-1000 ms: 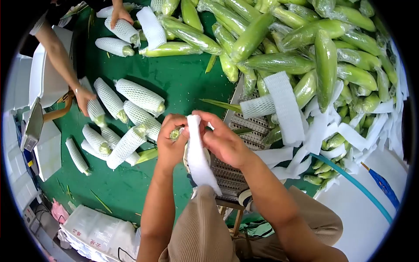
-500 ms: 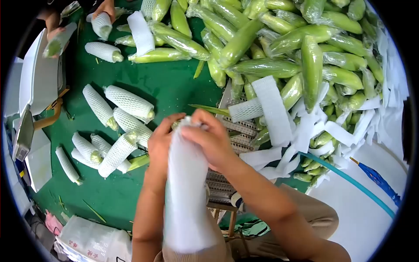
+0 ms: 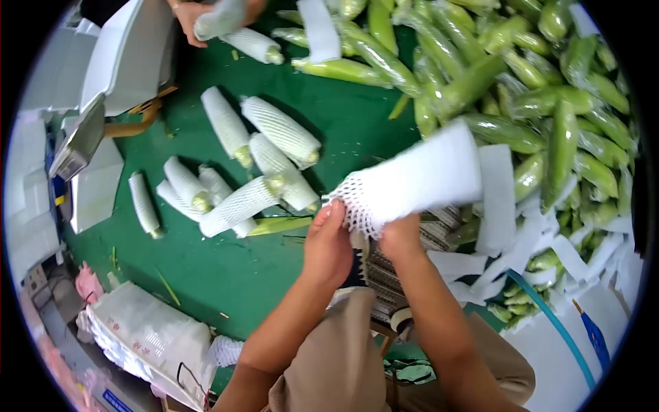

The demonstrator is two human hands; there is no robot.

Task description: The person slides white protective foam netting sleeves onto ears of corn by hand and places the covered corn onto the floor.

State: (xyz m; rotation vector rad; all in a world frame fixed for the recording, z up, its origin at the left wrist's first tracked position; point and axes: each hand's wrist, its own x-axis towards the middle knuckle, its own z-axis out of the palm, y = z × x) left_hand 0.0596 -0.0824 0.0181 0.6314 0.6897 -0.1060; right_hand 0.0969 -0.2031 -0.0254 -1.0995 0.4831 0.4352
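My left hand point(image 3: 328, 250) pinches one edge of a white foam net sleeve point(image 3: 419, 175). On the other side of the sleeve's mouth, my right hand point(image 3: 401, 240) grips the opposite edge. The mesh is stretched wide between the hands, and the body of the sleeve points up and to the right. Whether anything is inside it cannot be made out. To the left of my hands lie several ears of corn in foam net sleeves point(image 3: 237, 206), with a loose green husk leaf point(image 3: 281, 225) beside them.
Plastic-wrapped green corn point(image 3: 508, 130) is heaped at the upper right, with flat white foam sleeves point(image 3: 495, 199) along its near side. A co-worker's hand point(image 3: 192, 20) is at the top left near a blurred wrapped ear. A scale point(image 3: 79, 147) stands left; a white bag point(image 3: 147, 329) is lower left.
The foam sleeve has swung from hanging toward my lap to pointing up and right, and its mesh end is now spread between my hands. The view has shifted, moving the table's contents rightward.
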